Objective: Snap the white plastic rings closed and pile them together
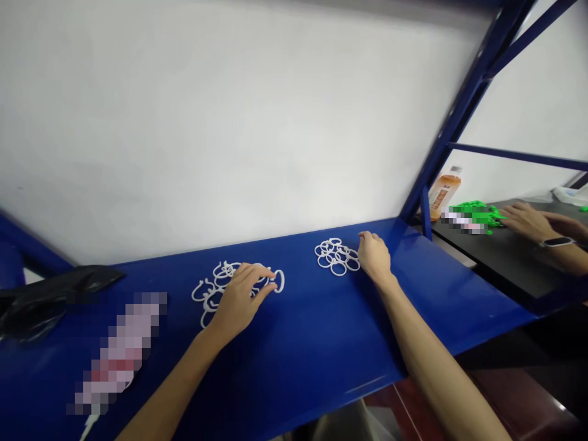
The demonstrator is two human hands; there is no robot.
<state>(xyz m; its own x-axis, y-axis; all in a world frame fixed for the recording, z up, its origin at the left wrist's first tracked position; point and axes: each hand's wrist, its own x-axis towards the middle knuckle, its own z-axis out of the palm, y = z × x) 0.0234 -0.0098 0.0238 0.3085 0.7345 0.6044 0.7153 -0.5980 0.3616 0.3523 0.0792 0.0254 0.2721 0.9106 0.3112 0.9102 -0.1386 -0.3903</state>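
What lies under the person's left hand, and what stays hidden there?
White rings show beside the left hand, on the blue tabletop. The hand covers part of the group, so how many rings lie beneath cannot be told.

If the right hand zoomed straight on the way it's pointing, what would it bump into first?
Probably the pale wall behind the blue table. The right hand points forward and slightly left; the white rings look just left of its path, though depth is unclear.

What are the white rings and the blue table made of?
The rings look like plastic: thin, plain white and smooth, though I can't be sure. The blue table seems to be painted metal, since it's smooth with soft shine.
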